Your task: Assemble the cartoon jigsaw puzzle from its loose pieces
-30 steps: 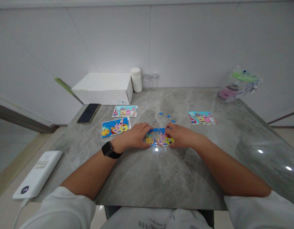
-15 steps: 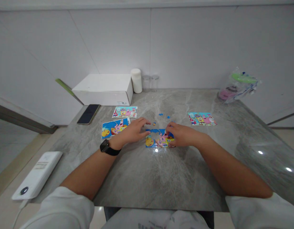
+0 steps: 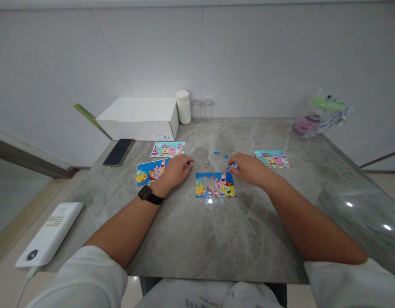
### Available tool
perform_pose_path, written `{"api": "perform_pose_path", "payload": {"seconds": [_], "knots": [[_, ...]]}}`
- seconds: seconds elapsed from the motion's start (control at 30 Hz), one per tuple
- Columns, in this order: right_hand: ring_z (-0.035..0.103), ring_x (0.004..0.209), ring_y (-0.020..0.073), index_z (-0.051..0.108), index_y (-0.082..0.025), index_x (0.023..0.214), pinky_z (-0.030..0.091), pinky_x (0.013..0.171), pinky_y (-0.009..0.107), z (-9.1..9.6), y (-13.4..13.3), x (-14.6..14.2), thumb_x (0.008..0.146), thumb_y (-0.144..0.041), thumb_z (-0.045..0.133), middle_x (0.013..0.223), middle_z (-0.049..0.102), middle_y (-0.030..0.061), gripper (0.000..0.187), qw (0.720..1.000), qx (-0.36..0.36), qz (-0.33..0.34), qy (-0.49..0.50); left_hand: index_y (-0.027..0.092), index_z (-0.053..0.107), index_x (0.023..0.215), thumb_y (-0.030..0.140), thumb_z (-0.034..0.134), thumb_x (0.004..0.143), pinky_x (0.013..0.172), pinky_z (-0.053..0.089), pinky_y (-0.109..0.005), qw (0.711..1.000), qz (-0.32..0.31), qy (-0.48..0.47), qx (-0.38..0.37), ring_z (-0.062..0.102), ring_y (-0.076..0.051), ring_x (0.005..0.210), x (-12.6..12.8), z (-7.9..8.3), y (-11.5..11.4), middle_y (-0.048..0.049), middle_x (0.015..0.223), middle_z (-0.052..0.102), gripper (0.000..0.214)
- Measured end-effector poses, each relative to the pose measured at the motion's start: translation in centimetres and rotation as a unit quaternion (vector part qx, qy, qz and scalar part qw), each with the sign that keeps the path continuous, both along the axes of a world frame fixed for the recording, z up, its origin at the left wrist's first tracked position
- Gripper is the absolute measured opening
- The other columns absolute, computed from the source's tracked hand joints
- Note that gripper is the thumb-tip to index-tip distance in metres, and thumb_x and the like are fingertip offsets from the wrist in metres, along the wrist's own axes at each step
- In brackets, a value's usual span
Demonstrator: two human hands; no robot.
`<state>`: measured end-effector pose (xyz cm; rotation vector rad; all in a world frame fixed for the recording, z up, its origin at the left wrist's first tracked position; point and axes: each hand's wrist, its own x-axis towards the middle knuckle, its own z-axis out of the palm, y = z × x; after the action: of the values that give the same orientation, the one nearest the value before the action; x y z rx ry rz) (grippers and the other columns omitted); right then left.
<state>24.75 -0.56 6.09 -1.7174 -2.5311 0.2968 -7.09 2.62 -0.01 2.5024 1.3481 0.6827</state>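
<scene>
A small, partly assembled cartoon jigsaw puzzle [image 3: 216,185] lies flat on the grey marble table [image 3: 216,239], with a gap in its upper middle. My left hand [image 3: 173,171], with a black watch on the wrist, rests just left of the puzzle. Its fingertips are pinched on a small piece at the puzzle's upper left corner. My right hand [image 3: 249,168] sits just beyond the upper right corner, fingers curled on a blue puzzle piece [image 3: 231,165]. Loose blue pieces [image 3: 216,152] lie beyond the puzzle.
Three cartoon picture cards lie around: one [image 3: 167,149], another [image 3: 151,172] by my left hand, a third [image 3: 272,158] on the right. A phone [image 3: 118,152], white box [image 3: 140,117], white jar [image 3: 184,107], plastic bag [image 3: 322,113] and power bank [image 3: 50,233] ring the table.
Both hands have lifted off the puzzle and moved outward and away from me, the left to its upper left, the right to its upper right. The whole puzzle now shows.
</scene>
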Motion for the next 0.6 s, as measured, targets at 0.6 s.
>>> {"api": "perform_pose_path", "payload": {"seconds": [0.6], "knots": [[0.068,0.109,0.0218,0.078,-0.024,0.119,0.046,0.092,0.029,-3.9,6.4,-6.6,0.093,-0.017,0.067,0.115,0.077,0.0069,0.029,0.994,-0.021,0.105,0.029,0.021,0.071,0.114,0.027,0.055,0.098,0.091,0.052,-0.041,0.996,0.073,-0.032,0.042,0.069,-0.025,0.095,0.1,-1.1,0.5,-0.0068,0.1,0.076,0.024]]}}
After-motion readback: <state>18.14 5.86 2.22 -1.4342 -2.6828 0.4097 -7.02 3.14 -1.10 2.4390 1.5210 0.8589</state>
